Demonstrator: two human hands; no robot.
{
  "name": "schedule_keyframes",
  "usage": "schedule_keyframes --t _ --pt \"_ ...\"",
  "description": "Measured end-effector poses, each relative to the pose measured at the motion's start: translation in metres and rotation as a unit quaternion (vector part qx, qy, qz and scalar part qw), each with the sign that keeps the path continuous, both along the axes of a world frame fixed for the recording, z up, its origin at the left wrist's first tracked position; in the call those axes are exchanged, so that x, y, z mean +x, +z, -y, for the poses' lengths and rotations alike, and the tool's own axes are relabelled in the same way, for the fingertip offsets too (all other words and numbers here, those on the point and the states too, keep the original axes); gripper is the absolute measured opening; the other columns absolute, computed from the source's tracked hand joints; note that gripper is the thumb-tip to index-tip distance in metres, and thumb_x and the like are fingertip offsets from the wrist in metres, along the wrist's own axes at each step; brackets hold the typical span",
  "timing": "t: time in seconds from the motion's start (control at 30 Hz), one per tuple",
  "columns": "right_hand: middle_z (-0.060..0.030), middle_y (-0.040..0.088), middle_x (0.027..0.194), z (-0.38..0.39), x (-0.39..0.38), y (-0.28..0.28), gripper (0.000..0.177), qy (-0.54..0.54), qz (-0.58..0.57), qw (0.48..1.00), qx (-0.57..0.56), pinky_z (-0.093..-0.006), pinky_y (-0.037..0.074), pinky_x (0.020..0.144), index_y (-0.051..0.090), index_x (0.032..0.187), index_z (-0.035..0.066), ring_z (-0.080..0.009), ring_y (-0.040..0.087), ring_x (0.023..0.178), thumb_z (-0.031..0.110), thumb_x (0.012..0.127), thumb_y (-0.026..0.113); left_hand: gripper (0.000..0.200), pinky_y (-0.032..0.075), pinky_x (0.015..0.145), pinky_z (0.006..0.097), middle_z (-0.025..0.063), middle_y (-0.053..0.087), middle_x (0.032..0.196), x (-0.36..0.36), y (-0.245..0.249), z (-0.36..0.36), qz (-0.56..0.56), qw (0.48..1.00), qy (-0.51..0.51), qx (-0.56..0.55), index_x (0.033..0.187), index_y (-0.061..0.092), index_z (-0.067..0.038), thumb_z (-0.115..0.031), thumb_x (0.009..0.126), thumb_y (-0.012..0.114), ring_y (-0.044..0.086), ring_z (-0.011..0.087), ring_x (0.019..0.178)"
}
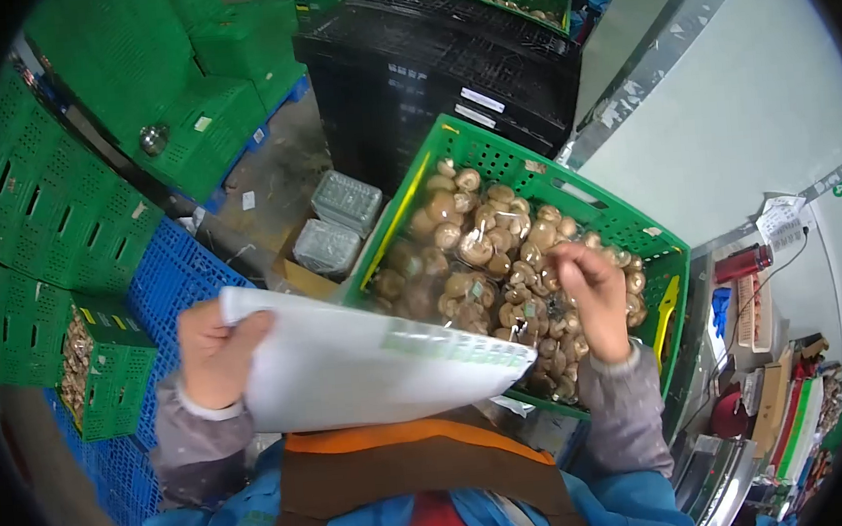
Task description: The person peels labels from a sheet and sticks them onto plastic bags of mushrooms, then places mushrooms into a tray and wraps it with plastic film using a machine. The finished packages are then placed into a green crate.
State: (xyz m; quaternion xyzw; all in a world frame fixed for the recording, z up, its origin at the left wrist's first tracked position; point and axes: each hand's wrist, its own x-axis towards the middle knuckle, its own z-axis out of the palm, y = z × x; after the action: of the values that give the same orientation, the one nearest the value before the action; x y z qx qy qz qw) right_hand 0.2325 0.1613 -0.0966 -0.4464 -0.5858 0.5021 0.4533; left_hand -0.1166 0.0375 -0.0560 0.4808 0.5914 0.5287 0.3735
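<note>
My left hand (216, 353) is closed on one corner of a flat white plastic bag (340, 363), thumb on top. Green print runs along the bag's far edge, and the bag stretches to the right in front of my apron. My right hand (594, 299) is over the mushrooms, its thumb and fingertips curled together; whatever lies between them, if anything, is too small to make out. Below are brown mushrooms (479, 248), many in clear shiny plastic packs, inside a green crate (625, 209). The bag covers part of the crate's near side.
Behind the crate stands a black lidded bin (426, 75). Clear plastic trays (347, 202) are stacked in a cardboard box to its left. Green crates (27, 215) and blue pallets (179, 272) line the left. A cluttered shelf (747, 386) and a white wall are at right.
</note>
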Motion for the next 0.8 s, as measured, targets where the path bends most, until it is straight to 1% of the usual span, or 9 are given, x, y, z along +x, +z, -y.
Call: schedule_keyframes --t 0.07,0.13,0.3,0.43,0.53,0.67,0.7,0.73,0.8 --pt "-0.0107 0.063 0.099 0.016 -0.034 0.045 0.036 0.166 0.148 0.949 0.225 -0.031 0.047 0.078 0.06 0.106 0.0 -0.0194 0.06 0.089 0.015 0.076 0.072 0.01 0.046 0.057 0.0218 0.0057 0.066 0.074 0.014 0.001 -0.009 -0.022 0.999 -0.026 0.014 0.086 0.066 0.004 0.002 0.082 0.057 0.059 0.0087 0.063" --pt "-0.0116 0.063 0.099 0.036 -0.06 0.061 0.035 0.212 0.172 0.942 0.193 -0.0308 0.048 0.076 0.061 0.106 0.001 -0.0213 0.062 0.082 0.012 0.075 0.072 0.011 0.046 0.058 0.0218 0.006 0.067 0.075 0.018 -0.001 -0.015 -0.04 0.997 -0.057 0.027 0.087 0.066 0.003 0.002 0.082 0.057 0.059 0.0086 0.065" --pt "-0.0118 0.064 0.077 0.052 -0.073 0.04 0.02 0.129 0.159 0.961 0.187 -0.0291 0.049 0.059 0.068 0.089 0.004 -0.0245 0.062 0.067 0.002 0.069 0.072 0.011 0.046 0.061 0.0217 0.0045 0.066 0.078 0.025 -0.016 -0.012 0.068 0.995 -0.065 0.034 0.091 0.066 0.004 -0.001 0.085 0.057 0.059 0.0078 0.068" --pt "-0.0109 0.064 0.086 0.056 -0.08 0.03 0.019 0.099 0.154 0.923 0.338 -0.0307 0.05 0.063 0.069 0.086 0.005 -0.025 0.063 0.072 -0.002 0.068 0.07 0.013 0.046 0.062 0.0218 0.0028 0.065 0.079 0.024 -0.026 -0.009 0.11 0.993 -0.049 0.003 0.092 0.065 0.003 -0.005 0.087 0.058 0.058 0.0075 0.069" --pt "-0.0105 0.064 0.092 0.059 -0.082 0.031 0.022 0.127 0.091 0.941 0.302 -0.0309 0.051 0.066 0.067 0.089 0.004 -0.0239 0.064 0.076 -0.004 0.068 0.071 0.012 0.046 0.061 0.022 0.003 0.065 0.078 0.021 -0.027 -0.008 0.132 0.99 -0.047 -0.012 0.091 0.065 0.003 -0.006 0.086 0.059 0.058 0.0076 0.069" --pt "-0.0104 0.065 0.087 0.066 -0.093 0.021 0.03 0.025 0.027 0.993 0.108 -0.0318 0.051 0.075 0.063 0.094 0.0 -0.0223 0.064 0.081 -0.007 0.067 0.072 0.012 0.046 0.061 0.0221 0.0036 0.066 0.078 0.018 -0.028 -0.007 0.109 0.993 -0.049 -0.013 0.091 0.066 0.003 -0.005 0.086 0.058 0.058 0.0078 0.069" --pt "-0.009 0.065 0.083 0.064 -0.091 0.024 0.027 0.034 0.102 0.968 0.226 -0.0309 0.05 0.072 0.064 0.093 0.002 -0.021 0.064 0.079 -0.008 0.068 0.07 0.011 0.046 0.061 0.0221 0.0038 0.066 0.078 0.017 -0.029 -0.006 0.117 0.992 -0.039 -0.016 0.09 0.065 0.003 -0.004 0.086 0.058 0.058 0.0078 0.068" --pt "-0.009 0.065 0.083 0.061 -0.088 0.025 0.027 0.026 0.108 0.968 0.223 -0.0309 0.05 0.072 0.064 0.093 0.002 -0.021 0.064 0.079 -0.008 0.068 0.07 0.011 0.046 0.061 0.0221 0.0041 0.066 0.077 0.018 -0.029 -0.006 0.126 0.991 -0.031 -0.021 0.089 0.065 0.003 -0.003 0.086 0.057 0.058 0.0079 0.068" --pt "-0.0081 0.064 0.082 0.056 -0.078 0.027 0.024 0.113 0.207 0.866 0.44 -0.0281 0.049 0.066 0.064 0.089 0.003 -0.0186 0.063 0.078 -0.01 0.069 0.068 0.011 0.045 0.06 0.0219 0.0039 0.065 0.077 0.019 -0.031 -0.007 0.133 0.99 -0.023 -0.034 0.088 0.065 0.003 -0.003 0.086 0.056 0.057 0.0077 0.067"
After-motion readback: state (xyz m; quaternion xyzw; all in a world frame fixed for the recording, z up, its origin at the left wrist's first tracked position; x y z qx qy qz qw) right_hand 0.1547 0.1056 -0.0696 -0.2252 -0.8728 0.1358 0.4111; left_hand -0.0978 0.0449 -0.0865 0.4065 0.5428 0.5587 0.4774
